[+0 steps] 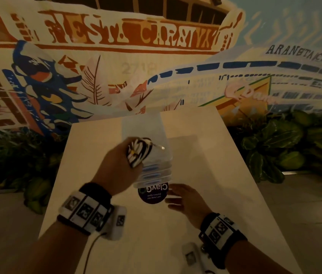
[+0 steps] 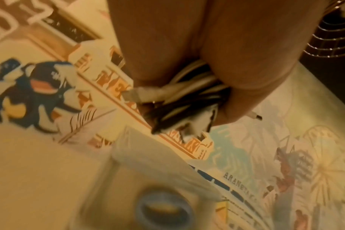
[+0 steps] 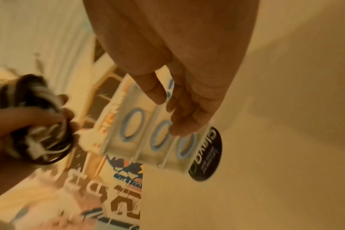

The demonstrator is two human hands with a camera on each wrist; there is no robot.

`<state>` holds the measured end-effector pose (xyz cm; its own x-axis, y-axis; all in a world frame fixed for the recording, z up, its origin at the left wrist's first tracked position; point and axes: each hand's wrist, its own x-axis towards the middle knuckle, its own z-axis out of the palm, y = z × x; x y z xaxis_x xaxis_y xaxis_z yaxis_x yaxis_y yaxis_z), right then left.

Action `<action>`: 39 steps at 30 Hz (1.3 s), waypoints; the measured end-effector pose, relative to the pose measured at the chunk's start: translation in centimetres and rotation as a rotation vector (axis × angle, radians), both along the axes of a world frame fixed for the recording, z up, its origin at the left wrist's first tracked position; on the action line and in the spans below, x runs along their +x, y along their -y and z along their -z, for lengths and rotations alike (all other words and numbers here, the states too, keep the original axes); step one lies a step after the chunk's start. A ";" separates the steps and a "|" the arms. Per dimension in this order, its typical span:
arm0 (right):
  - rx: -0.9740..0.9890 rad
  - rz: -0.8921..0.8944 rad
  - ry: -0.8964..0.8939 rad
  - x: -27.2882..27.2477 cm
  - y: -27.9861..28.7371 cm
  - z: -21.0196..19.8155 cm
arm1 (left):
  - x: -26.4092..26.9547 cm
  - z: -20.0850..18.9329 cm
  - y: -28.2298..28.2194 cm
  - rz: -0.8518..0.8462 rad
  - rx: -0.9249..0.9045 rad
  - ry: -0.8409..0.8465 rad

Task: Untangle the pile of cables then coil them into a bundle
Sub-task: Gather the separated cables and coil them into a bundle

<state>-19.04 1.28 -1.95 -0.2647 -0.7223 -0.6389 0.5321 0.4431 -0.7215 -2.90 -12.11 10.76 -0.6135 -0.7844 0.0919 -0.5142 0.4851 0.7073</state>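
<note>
Your left hand [image 1: 116,167] grips the cables [image 1: 139,152] as a wad above the worktop's [image 1: 205,155] middle; your right hand [image 1: 185,198], fingers relaxed, touches the clear container [image 1: 156,175]. Judging by this, bundling looks finished; stow next.

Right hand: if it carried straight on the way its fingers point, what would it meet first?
Probably the clear plastic containers. The right hand lies open beside their near end, next to the round dark sticker, fingertips pointing at them. Whether they already touch is unclear.
</note>
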 end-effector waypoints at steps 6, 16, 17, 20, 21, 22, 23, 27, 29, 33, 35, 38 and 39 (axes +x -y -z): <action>0.055 0.318 0.453 2.8 3.5 5.2 | -1.5 2.0 6.2 0.105 -0.187 0.309; -0.060 0.443 0.559 4.8 6.8 6.8 | -2.0 3.5 8.0 0.179 -0.165 0.372; -0.055 0.462 0.556 4.8 7.0 7.1 | -2.1 3.5 8.0 0.188 -0.159 0.375; -0.038 0.525 0.549 5.4 7.7 7.6 | -2.3 3.8 8.1 0.201 -0.161 0.380; -0.045 0.545 0.550 5.7 7.8 7.6 | -2.3 3.9 8.1 0.205 -0.166 0.381; -0.060 0.563 0.553 6.1 7.8 7.6 | -2.3 4.0 8.2 0.208 -0.171 0.380; -0.068 0.582 0.553 6.5 7.8 7.7 | -2.3 4.0 8.2 0.208 -0.172 0.382; -0.079 0.624 0.555 7.8 5.8 7.4 | -2.2 4.3 8.4 0.206 -0.175 0.383; -0.072 0.648 0.570 8.2 3.9 7.4 | -2.3 4.5 8.5 0.204 -0.171 0.384; -0.013 0.654 0.593 8.9 0.6 7.0 | -2.2 4.7 8.6 0.207 -0.174 0.377; 0.003 0.664 0.600 9.1 -0.5 7.1 | -2.2 4.7 8.5 0.193 -0.181 0.386; 0.026 0.654 0.581 9.2 -1.2 7.5 | -2.4 4.4 8.2 0.170 -0.192 0.410; 0.034 0.632 0.569 9.1 -1.3 7.5 | -2.5 4.3 8.0 0.163 -0.191 0.417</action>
